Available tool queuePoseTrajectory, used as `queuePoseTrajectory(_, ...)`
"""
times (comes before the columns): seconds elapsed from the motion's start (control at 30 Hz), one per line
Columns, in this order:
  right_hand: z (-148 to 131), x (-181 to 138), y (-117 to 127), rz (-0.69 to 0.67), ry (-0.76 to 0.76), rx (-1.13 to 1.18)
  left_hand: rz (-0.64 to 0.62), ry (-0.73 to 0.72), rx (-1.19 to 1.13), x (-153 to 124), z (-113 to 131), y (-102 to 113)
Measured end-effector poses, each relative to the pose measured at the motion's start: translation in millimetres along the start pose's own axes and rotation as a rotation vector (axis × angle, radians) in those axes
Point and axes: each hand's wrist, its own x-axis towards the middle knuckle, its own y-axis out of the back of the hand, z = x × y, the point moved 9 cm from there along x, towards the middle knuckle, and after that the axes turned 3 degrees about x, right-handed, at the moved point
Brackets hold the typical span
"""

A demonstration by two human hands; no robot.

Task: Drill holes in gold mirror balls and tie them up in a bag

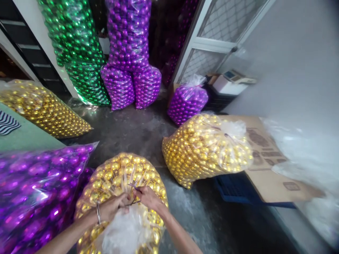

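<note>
A clear plastic bag full of shiny gold balls [116, 176] stands right in front of me. Its gathered neck of bunched plastic [127, 229] sits between my hands. My left hand [112, 207] is closed on the neck of the bag, a bracelet on its wrist. My right hand [148, 197] pinches a thin dark tie [134, 187] at the same spot. The two hands nearly touch over the top of the bag.
Another gold bag [206, 148] lies to the right, partly on a flat cardboard sheet [267, 165] over a blue crate [233, 188]. A purple bag [34, 190] presses in at my left. More gold [45, 109], green [79, 53] and purple [129, 53] bags stand beyond the grey floor [132, 130].
</note>
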Motion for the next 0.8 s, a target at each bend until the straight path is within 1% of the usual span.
queuePoseTrajectory(0.07, -1.7, -4.4, -1.9, -0.024, -0.019, -0.025, 0.115, 0.161, -0.027, 8.2, -16.2, -4.1)
queuePoseTrajectory(0.1, -2.1, -6.1, -2.1, -0.024, -0.028, -0.033, 0.155, 0.218, -0.001, 10.2, -18.9, -8.9)
queuePoseTrajectory(0.2, -3.4, -7.7, -3.4, -0.001, -0.038, -0.047, 0.216, 0.369, 0.173, 9.6, -14.6, -25.4)
queuePoseTrajectory(0.27, -4.0, -6.8, -5.7, 0.016, -0.038, -0.058, 0.231, 0.453, 0.307, 6.4, -9.6, -32.8)
queuePoseTrajectory(0.3, -4.6, -6.2, -7.0, 0.021, -0.034, -0.066, 0.249, 0.454, 0.355, 5.5, -6.1, -34.2)
queuePoseTrajectory(0.37, -6.8, -5.8, -9.5, 0.026, -0.016, -0.087, 0.297, 0.401, 0.402, 4.9, -0.9, -33.6)
queuePoseTrajectory(0.47, -11.6, -7.1, -11.8, 0.024, 0.024, -0.122, 0.352, 0.291, 0.349, 3.8, -2.4, -28.9)
queuePoseTrajectory(0.53, -14.8, -8.1, -13.0, 0.019, 0.047, -0.139, 0.360, 0.258, 0.301, 3.4, -6.9, -26.2)
queuePoseTrajectory(0.7, -24.6, -7.1, -15.0, -0.025, 0.093, -0.122, 0.351, 0.279, 0.274, 5.4, -12.5, -23.4)
queuePoseTrajectory(0.8, -32.4, -4.3, -10.4, -0.053, 0.116, -0.062, 0.334, 0.277, 0.272, 8.7, -11.6, -21.8)
